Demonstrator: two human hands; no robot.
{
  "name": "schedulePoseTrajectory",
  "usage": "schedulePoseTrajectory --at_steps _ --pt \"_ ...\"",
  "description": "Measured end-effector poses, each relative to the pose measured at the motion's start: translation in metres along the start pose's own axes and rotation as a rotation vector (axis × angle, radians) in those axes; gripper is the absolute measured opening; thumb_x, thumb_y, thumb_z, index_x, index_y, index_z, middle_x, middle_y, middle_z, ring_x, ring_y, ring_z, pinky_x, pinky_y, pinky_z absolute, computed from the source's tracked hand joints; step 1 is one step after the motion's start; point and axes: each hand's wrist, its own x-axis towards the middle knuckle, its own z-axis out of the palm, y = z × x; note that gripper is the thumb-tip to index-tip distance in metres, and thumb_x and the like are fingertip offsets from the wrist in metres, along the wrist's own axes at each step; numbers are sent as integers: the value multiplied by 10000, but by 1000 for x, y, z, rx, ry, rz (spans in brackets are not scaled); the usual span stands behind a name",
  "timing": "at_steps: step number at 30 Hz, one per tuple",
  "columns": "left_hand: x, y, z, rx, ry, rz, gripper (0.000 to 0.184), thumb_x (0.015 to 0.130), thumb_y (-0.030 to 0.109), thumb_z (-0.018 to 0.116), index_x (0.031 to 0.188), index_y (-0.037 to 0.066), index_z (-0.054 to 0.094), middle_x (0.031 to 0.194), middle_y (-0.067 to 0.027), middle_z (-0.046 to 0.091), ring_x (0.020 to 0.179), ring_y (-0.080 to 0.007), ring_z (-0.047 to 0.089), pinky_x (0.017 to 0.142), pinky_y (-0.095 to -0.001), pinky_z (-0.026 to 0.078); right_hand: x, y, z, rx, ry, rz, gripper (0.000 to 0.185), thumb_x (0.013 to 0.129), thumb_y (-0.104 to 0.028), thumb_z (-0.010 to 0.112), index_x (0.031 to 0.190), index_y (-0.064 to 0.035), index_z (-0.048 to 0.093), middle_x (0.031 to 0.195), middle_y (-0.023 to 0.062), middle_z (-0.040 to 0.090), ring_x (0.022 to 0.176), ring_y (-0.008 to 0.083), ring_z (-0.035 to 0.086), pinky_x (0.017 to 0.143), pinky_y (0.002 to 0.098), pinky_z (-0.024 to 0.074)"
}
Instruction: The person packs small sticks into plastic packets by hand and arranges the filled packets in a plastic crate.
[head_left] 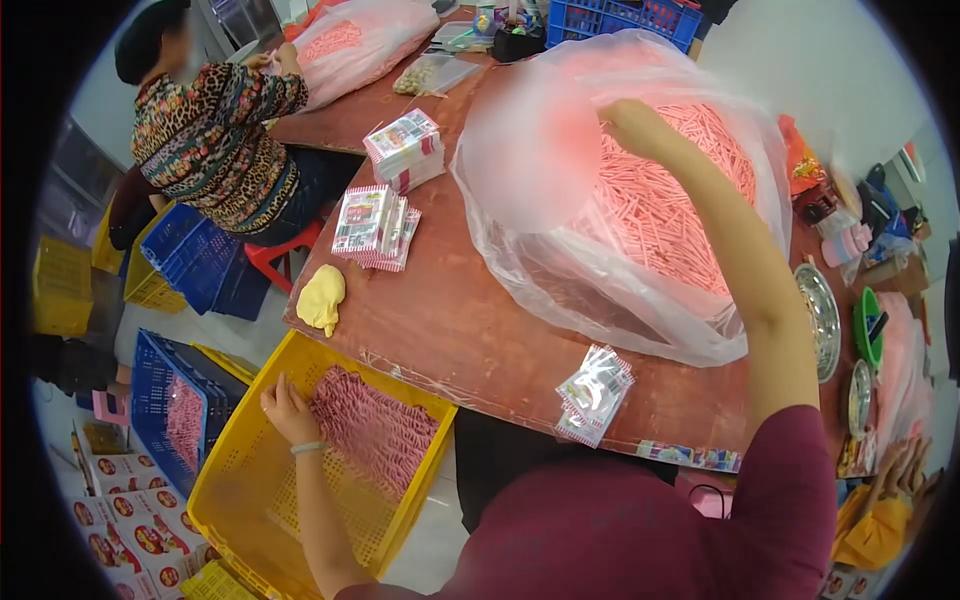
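Note:
My left hand is inside the yellow crate, its fingers extended and a little apart. Next to it, wavy rows of pink strands or sticks fill the crate's far right part. My right hand reaches over a large clear plastic bag, fingers curled at the loose pink sticks heaped inside. A blurred patch covers the area by its fingertips, so what they hold, if anything, is hidden. The bag lies open on the red-brown table.
Stacks of printed packets and a yellow cloth-like lump lie left on the table. More packets lie near its front edge. A seated person works at another pink-filled bag. Metal bowls stand right; blue crates left.

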Motion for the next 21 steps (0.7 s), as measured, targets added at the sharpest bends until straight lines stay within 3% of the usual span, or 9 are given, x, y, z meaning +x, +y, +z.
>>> schedulePoseTrajectory --at_steps 2,5,8,11,14,18,21 --pt "15 39 -21 -129 83 82 232 890 1 602 1116 2 655 1057 -149 554 954 -306 545 818 -406 460 31 -4 2 23 51 85 237 830 -60 606 1045 1 686 997 202 680 967 349 648 829 424 507" --pt "26 102 -50 -251 105 156 248 874 -38 607 1111 0 664 1042 -138 550 952 -275 553 818 -357 468 77 23 11 19 431 -92 270 811 -58 607 1066 -3 676 1034 199 676 995 345 636 842 426 512" --pt "19 152 -63 -388 84 156 265 853 -76 614 1098 1 675 1011 -120 560 919 -233 569 794 -308 484 83 9 -29 75 41 13 276 780 -35 613 1047 -7 679 1023 193 678 966 346 644 818 424 520" --pt "13 202 -74 -446 49 171 235 830 -70 645 1049 3 692 961 -109 590 866 -229 587 781 -297 490 83 21 -12 17 -84 -130 234 747 3 604 966 -6 686 930 182 686 877 354 654 755 422 522" --pt "3 255 -85 -477 -128 260 235 809 -49 671 1033 14 698 946 -125 605 866 -234 593 767 -308 495 83 45 46 39 267 -408 236 748 -54 619 975 -62 683 917 143 679 905 328 634 799 434 501" --pt "-21 317 -78 -725 -582 232 218 809 33 687 1026 15 685 961 -130 622 899 -295 597 753 -364 485 74 41 58 -9 278 -460 203 744 -53 617 939 -56 672 901 150 673 892 332 636 786 434 503" --pt "-43 342 -63 -672 -618 302 259 805 156 716 1026 32 666 953 -111 613 906 -302 566 795 -396 427 62 30 62 13 273 -464 178 741 -52 614 912 -51 663 889 155 669 882 335 638 777 435 504"
